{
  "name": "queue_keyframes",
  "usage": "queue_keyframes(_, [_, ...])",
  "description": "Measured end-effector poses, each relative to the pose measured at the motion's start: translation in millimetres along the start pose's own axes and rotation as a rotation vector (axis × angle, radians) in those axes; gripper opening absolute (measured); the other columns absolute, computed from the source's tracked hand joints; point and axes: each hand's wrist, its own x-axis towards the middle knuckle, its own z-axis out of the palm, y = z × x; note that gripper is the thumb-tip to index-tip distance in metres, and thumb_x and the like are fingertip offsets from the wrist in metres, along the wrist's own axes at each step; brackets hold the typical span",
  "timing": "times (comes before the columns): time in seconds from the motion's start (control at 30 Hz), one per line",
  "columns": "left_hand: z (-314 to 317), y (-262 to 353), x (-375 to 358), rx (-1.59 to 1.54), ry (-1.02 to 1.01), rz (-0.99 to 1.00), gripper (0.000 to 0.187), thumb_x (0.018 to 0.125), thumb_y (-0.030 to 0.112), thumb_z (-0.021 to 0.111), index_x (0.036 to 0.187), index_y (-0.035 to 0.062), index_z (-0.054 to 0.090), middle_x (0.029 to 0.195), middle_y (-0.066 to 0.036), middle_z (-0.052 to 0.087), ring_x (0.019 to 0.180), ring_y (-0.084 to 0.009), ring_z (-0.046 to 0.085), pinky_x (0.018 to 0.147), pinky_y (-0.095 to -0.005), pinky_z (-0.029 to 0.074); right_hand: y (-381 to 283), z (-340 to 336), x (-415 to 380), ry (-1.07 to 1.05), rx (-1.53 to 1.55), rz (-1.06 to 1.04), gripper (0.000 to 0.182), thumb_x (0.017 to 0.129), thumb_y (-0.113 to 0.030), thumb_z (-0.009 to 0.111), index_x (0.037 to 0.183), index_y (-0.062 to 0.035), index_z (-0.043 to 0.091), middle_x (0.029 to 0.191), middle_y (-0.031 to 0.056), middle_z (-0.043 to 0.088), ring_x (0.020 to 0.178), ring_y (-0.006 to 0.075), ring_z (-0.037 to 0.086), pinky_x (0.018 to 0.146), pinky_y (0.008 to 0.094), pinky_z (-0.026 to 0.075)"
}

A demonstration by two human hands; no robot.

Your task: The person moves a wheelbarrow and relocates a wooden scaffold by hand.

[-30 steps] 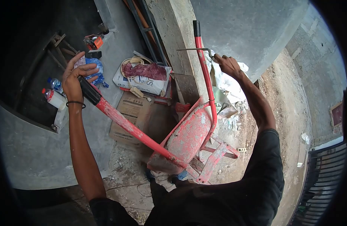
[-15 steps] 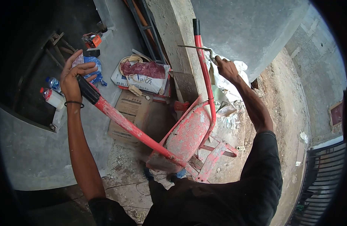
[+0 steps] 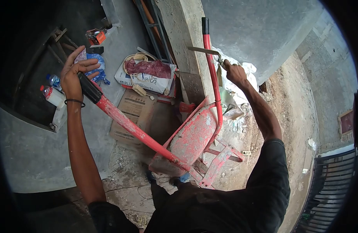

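Observation:
A red wheelbarrow [image 3: 192,136], its paint worn and crusted with grey, stands tipped up in front of me. My left hand [image 3: 73,79] is open at its left handle, fingers spread, the palm side right by the black grip [image 3: 89,88]. In my right hand [image 3: 235,73] is a trowel, fingers closed around its handle. The trowel blade [image 3: 204,49] points left and crosses the red tube of the right handle in this view, below that handle's black grip [image 3: 205,25].
A cement bag [image 3: 155,83] with a maroon cloth [image 3: 149,69] and coiled cable lies beyond the wheelbarrow, near flattened cardboard [image 3: 132,114]. Bottles [image 3: 51,96] stand at left. White sacking [image 3: 247,93] lies against the right wall. A barred gate [image 3: 330,186] is at lower right.
The trowel blade has shifted slightly right and turned, showing more of its flat face. My left hand stays spread beside the grip, and the view has moved a little.

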Motion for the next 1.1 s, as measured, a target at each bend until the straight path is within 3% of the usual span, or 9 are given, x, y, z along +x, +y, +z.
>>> queue_keyframes(0.2, [-1, -1, -1, -0.006, 0.017, 0.008, 0.061, 0.066, 0.002, 0.038, 0.126, -0.0024, 0.046, 0.095, -0.024, 0.064, 0.086, -0.0306, 0.066, 0.073, -0.0366, 0.057, -8, -24, 7, 0.024, 0.009, -0.002, 0.028, 0.075, -0.004, 0.049, 0.102, -0.0072, 0.05, 0.069, 0.0221, 0.06, 0.062, 0.041, 0.059, 0.053, 0.0489, 0.044])
queue_keyframes(0.3, [-2, -3, -1, 0.016, -0.018, -0.011, 0.061, 0.069, 0.004, 0.037, 0.13, -0.0001, 0.043, 0.1, -0.025, 0.062, 0.09, -0.0306, 0.065, 0.076, -0.0376, 0.055, -24, -59, 15, -0.441, 0.098, 0.092, 0.017, 0.074, -0.008, 0.05, 0.089, -0.0033, 0.057, 0.076, 0.0222, 0.062, 0.073, 0.0413, 0.06, 0.062, 0.0488, 0.047])
queue_keyframes(0.43, [-1, -2, -2, 0.01, 0.003, -0.002, 0.061, 0.069, 0.004, 0.037, 0.13, 0.0005, 0.044, 0.101, -0.025, 0.062, 0.091, -0.0302, 0.065, 0.076, -0.0377, 0.055, -7, -53, 42, 0.0, 0.212, 0.159, 0.02, 0.073, -0.01, 0.054, 0.091, -0.0019, 0.06, 0.081, 0.0242, 0.063, 0.081, 0.042, 0.061, 0.067, 0.049, 0.048])
queue_keyframes(0.6, [-3, -2, 2, -0.022, 0.019, -0.016, 0.062, 0.066, 0.002, 0.039, 0.128, -0.0008, 0.044, 0.098, -0.023, 0.064, 0.089, -0.0301, 0.065, 0.073, -0.0355, 0.055, -42, -102, 38, -0.781, -0.292, 0.016, 0.022, 0.074, -0.011, 0.055, 0.094, -0.0045, 0.063, 0.086, 0.0218, 0.064, 0.08, 0.0404, 0.062, 0.066, 0.046, 0.049])
queue_keyframes(0.63, [-2, -2, 1, -0.04, 0.015, -0.001, 0.062, 0.067, 0.002, 0.04, 0.128, -0.0005, 0.045, 0.098, -0.023, 0.064, 0.089, -0.0299, 0.065, 0.074, -0.0357, 0.055, -36, -88, 41, -0.782, -0.296, 0.011, 0.022, 0.074, -0.011, 0.055, 0.094, -0.0045, 0.063, 0.086, 0.0218, 0.064, 0.08, 0.0404, 0.062, 0.066, 0.046, 0.049])
queue_keyframes(0.7, [-3, -3, 1, -0.066, 0.014, 0.014, 0.061, 0.067, 0.003, 0.04, 0.128, -0.0001, 0.045, 0.098, -0.023, 0.064, 0.089, -0.0296, 0.065, 0.074, -0.0358, 0.055, -20, -61, 44, -0.123, 0.153, 0.143, 0.022, 0.077, -0.014, 0.055, 0.095, -0.0083, 0.066, 0.085, 0.0187, 0.065, 0.079, 0.0365, 0.064, 0.065, 0.0427, 0.05])
queue_keyframes(0.87, [-4, -5, 1, -0.02, 0.004, 0.024, 0.06, 0.068, 0.003, 0.042, 0.127, 0.0002, 0.046, 0.098, -0.022, 0.064, 0.088, -0.0284, 0.065, 0.074, -0.0351, 0.055, -28, -76, 42, -0.486, -0.173, 0.022, 0.02, 0.08, -0.019, 0.054, 0.088, -0.0033, 0.064, 0.082, 0.0207, 0.064, 0.079, 0.0376, 0.063, 0.068, 0.0454, 0.05])
queue_keyframes(1.0, [-5, -6, 2, -0.062, -0.008, 0.028, 0.06, 0.067, 0.004, 0.042, 0.127, 0.0004, 0.046, 0.098, -0.022, 0.064, 0.088, -0.0281, 0.065, 0.074, -0.0349, 0.055, -5, -55, 45, -0.058, 0.084, 0.18, 0.018, 0.078, -0.018, 0.055, 0.086, -0.0041, 0.064, 0.082, 0.0201, 0.064, 0.079, 0.0367, 0.063, 0.067, 0.0457, 0.049])
queue_keyframes(1.1, [-4, -6, 0, -0.012, 0.024, -0.033, 0.06, 0.067, 0.003, 0.041, 0.127, 0.0004, 0.046, 0.098, -0.022, 0.064, 0.089, -0.028, 0.065, 0.074, -0.035, 0.055, 28, -33, 22, -0.173, 0.066, 0.089, 0.016, 0.082, -0.019, 0.051, 0.086, -0.007, 0.062, 0.079, 0.0188, 0.063, 0.076, 0.0385, 0.061, 0.062, 0.0466, 0.048])
